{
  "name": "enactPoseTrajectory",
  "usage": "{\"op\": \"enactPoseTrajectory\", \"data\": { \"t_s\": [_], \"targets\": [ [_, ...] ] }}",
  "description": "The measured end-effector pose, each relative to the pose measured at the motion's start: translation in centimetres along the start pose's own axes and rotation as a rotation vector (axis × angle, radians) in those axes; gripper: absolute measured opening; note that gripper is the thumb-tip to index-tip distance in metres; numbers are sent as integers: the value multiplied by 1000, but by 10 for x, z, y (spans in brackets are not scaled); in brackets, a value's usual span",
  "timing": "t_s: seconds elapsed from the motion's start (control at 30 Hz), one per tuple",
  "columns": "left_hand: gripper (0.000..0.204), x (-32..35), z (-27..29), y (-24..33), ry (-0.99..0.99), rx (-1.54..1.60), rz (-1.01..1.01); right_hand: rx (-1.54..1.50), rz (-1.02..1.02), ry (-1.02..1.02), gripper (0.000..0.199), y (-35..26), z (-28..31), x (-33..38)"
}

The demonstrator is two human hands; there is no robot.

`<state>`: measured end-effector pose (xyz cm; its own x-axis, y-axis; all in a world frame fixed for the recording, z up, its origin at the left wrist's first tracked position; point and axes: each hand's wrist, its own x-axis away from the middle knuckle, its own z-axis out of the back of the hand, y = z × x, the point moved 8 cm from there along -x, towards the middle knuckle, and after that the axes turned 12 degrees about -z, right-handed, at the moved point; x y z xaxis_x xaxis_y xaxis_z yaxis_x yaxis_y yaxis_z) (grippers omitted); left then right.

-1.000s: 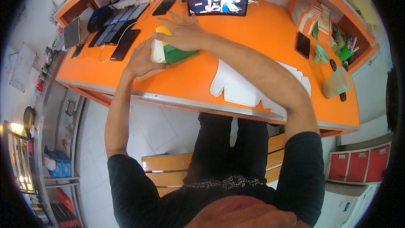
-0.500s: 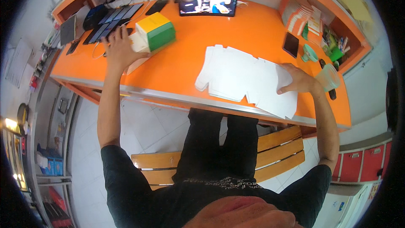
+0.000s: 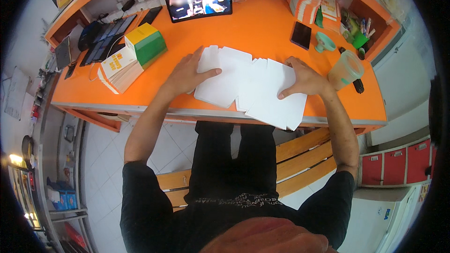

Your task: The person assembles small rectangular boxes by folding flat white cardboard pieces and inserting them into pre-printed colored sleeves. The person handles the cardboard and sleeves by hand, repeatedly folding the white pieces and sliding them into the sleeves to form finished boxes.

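A loose stack of flat white card box blanks [image 3: 260,84] lies near the desk's front edge, its layers fanned out of line. My left hand [image 3: 190,72] is at the stack's left end, fingers stretched along the edge and thumb over the top sheet. At the right end, my right hand [image 3: 307,79] rests with thumb spread on the card and fingers by the far edge. Both hands look open, bracketing the blanks. Left of them stand a bundle of folded white-and-orange cartons [image 3: 119,68] and a yellow-and-green carton bundle [image 3: 147,46].
On the orange desk [image 3: 243,23] are a lit tablet [image 3: 199,1], a dark phone [image 3: 300,35], a green stemmed dish [image 3: 325,42] and a translucent cup [image 3: 347,69]. More cartons [image 3: 309,2] fill the back right. A wooden bench [image 3: 304,159] is behind my legs.
My left hand has left the carton bundle at the left and moved right onto the white blanks. My right hand stays at their right end. The head view has shifted slightly.
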<state>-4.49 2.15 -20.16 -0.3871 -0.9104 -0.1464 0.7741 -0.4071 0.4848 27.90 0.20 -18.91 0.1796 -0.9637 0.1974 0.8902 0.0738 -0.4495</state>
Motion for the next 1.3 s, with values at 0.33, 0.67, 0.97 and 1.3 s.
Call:
{"op": "enactPoseTrajectory", "data": {
  "t_s": [0.33,0.67,0.97,1.3],
  "targets": [
    [100,-3,-10,2,-6,447,-127,71,5,-110,96,-16,1,-11],
    [103,-10,-11,-5,21,441,-134,89,-2,-94,70,-35,30,0],
    [68,21,23,-3,254,848,-97,201,462,410,36,-126,94,93],
    [67,61,14,-12,359,845,-251,-893,360,404,83,-13,78,79]
  ]
}}
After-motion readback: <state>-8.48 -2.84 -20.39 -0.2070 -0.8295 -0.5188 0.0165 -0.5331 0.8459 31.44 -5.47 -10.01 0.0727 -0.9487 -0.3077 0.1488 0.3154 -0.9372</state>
